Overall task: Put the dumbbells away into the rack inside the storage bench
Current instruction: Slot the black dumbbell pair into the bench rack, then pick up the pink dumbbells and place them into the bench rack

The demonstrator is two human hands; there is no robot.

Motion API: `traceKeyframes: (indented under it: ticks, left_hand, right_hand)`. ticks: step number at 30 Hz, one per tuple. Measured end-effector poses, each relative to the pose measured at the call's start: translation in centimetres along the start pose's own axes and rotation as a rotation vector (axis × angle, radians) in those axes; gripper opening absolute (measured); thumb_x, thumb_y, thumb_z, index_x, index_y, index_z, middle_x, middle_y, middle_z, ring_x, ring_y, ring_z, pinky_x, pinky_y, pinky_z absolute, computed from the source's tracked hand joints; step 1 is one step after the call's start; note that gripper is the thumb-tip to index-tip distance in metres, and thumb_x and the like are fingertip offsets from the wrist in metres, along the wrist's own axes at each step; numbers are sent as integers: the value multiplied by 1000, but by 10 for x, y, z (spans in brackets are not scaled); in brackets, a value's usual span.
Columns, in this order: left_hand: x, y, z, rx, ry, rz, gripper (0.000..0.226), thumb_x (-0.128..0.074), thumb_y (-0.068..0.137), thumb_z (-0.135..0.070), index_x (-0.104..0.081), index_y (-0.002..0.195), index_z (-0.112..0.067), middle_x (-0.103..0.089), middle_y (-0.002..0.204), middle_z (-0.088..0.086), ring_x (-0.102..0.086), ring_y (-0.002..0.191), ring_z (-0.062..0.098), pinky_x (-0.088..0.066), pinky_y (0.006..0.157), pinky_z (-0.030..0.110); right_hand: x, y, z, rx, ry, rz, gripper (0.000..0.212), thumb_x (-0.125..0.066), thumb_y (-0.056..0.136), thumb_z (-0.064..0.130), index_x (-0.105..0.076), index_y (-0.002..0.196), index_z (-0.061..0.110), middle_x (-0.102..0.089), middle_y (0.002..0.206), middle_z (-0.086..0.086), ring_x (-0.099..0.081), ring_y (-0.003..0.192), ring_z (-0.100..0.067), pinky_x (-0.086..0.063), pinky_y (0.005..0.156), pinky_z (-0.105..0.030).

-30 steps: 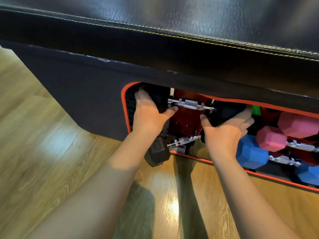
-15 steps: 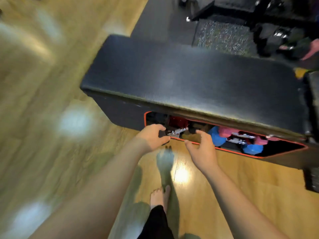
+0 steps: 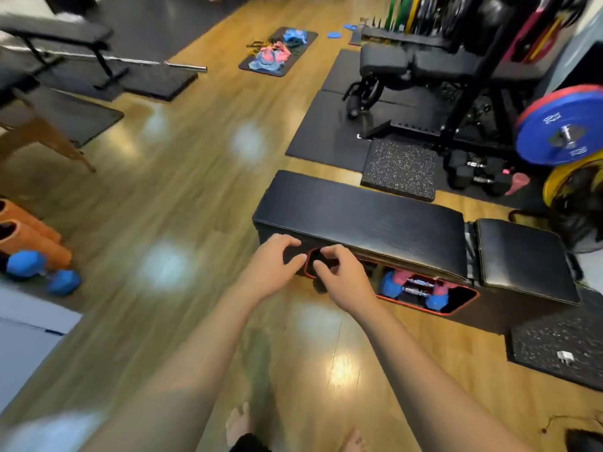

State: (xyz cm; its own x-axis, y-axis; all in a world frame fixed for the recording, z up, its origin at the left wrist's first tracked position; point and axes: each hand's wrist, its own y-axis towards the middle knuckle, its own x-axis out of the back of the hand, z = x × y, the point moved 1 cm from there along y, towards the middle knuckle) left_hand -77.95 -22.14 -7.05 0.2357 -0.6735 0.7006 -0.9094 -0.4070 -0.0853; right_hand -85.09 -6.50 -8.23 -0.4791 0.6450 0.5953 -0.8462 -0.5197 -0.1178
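Note:
The black padded storage bench (image 3: pixel 359 213) stands on the wood floor ahead of me, its red-rimmed side opening (image 3: pixel 470 300) facing me. Inside it lie blue dumbbells (image 3: pixel 390 285) and pink dumbbells (image 3: pixel 442 290) with chrome handles. My left hand (image 3: pixel 269 267) and my right hand (image 3: pixel 342 275) hover in front of the opening's left end, fingers loosely curled and apart, holding nothing. The black dumbbells at that end are hidden behind my hands. A loose blue dumbbell (image 3: pixel 42 272) lies on the floor at the far left.
Orange foam rollers (image 3: pixel 26 236) sit beside the loose dumbbell. Black dumbbells (image 3: pixel 476 172) rest on a mat behind the bench by a squat rack with a blue plate (image 3: pixel 561 128). Speckled mats (image 3: pixel 399 169) lie behind and right of the bench. My bare feet (image 3: pixel 238 422) are below.
My hands let go of the black dumbbell in the opening and pulled back. My view rose and drew away from the bench, so the whole room now shows.

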Motion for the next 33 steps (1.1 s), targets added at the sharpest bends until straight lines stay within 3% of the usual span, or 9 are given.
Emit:
traceKeyframes:
  ticks: [3, 9, 14, 16, 20, 27, 33]
  left_hand:
    - [40, -13, 28, -18, -3, -4, 33, -64, 89, -31, -62, 119, -16, -59, 117, -1, -57, 110, 14, -41, 95, 24]
    - [134, -37, 109, -88, 37, -14, 34, -63, 91, -29, -62, 121, -14, -58, 120, 1, -54, 114, 14, -33, 90, 15]
    - [196, -37, 161, -105, 63, 21, 37, -62, 92, -28, -60, 124, -9, -58, 124, 7, -54, 118, 18, -40, 102, 28]
    - [210, -26, 177, -129, 51, 34, 37, -62, 92, -29, -60, 123, -10, -58, 123, 6, -54, 119, 18, -38, 104, 28]
    - [229, 13, 201, -120, 6, 31, 37, -61, 91, -36, -60, 122, -17, -58, 122, -1, -55, 116, 16, -45, 101, 35]
    - [264, 118, 227, -147, -11, 53, 35, -61, 90, -37, -62, 119, -18, -59, 119, -3, -56, 113, 14, -44, 98, 30]
    - [312, 240, 246, -92, -25, 58, 33, -59, 92, -37, -61, 120, -20, -60, 121, -5, -52, 108, 3, -36, 91, 19]
  right_hand:
    - [-28, -10, 28, -6, -14, -12, 35, -57, 89, 44, -55, 120, 29, -56, 116, 12, -59, 93, -8, -53, 83, -31]
    - [-113, -18, 88, -15, 16, -86, 31, -60, 90, 41, -57, 118, 29, -58, 115, 11, -56, 92, -1, -43, 79, -19]
    - [-177, -13, 135, -40, 55, -130, 30, -62, 90, 35, -60, 118, 22, -58, 114, 6, -55, 88, 2, -37, 71, -10]
    - [-192, -6, 147, -35, 42, -142, 31, -62, 91, 35, -59, 119, 21, -57, 114, 6, -56, 90, -2, -40, 75, -12]
    - [-202, 31, 166, -56, 43, -173, 29, -60, 90, 38, -59, 116, 25, -58, 114, 7, -58, 96, -9, -48, 88, -29]
    - [-232, 141, 194, -27, 53, -203, 18, -54, 92, 42, -51, 108, 37, -51, 107, 19, -54, 91, 3, -39, 71, -14]
    - [-241, 266, 214, -52, 78, -212, 19, -55, 92, 39, -55, 109, 31, -53, 103, 14, -57, 77, -4, -44, 67, -21]
